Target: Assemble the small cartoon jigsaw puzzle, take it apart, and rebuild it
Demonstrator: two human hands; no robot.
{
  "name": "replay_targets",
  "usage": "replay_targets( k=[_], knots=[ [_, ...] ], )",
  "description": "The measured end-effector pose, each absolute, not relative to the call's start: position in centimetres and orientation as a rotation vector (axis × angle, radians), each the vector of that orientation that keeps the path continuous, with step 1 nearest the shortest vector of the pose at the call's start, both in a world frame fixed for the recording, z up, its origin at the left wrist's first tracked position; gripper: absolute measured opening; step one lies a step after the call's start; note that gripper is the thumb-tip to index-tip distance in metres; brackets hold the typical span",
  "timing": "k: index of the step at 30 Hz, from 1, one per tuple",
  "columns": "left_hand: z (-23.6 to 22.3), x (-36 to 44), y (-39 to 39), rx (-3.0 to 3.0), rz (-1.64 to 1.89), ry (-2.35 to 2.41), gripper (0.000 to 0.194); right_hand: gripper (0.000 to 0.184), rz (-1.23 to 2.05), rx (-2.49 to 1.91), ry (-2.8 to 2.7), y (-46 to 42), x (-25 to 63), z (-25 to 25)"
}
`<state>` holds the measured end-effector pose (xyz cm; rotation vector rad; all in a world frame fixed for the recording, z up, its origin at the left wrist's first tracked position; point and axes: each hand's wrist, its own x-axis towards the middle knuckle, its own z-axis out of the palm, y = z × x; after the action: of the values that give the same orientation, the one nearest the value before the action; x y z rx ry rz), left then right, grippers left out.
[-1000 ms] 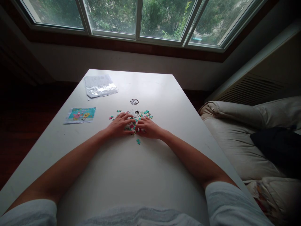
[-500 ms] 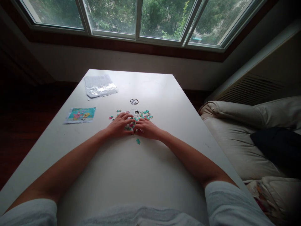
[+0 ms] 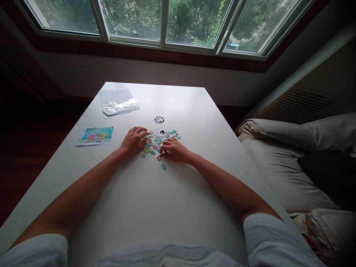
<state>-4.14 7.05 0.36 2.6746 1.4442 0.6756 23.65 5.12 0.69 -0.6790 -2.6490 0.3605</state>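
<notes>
Jigsaw pieces (image 3: 154,152) are spread between the loosely open left hand (image 3: 133,141) and the curled right hand (image 3: 177,150), whose hold, if any, cannot be told.

We wear a light gray shirt (image 3: 167,256) with soft, darker gray streaks. Our left sleeve (image 3: 39,249) and right sleeve (image 3: 274,237) are short and wide. Our left hand (image 3: 132,140) and right hand (image 3: 176,151) are bare.
</notes>
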Motion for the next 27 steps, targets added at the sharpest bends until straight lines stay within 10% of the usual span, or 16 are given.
replay_targets(
  k=[27],
  knots=[
    [-0.2, -5.2, 7.8, 2.615, 0.66, 1.42, 0.037, 0.034, 0.296, -0.717, -2.591, 5.4, 23.9, -0.2]
  ],
)
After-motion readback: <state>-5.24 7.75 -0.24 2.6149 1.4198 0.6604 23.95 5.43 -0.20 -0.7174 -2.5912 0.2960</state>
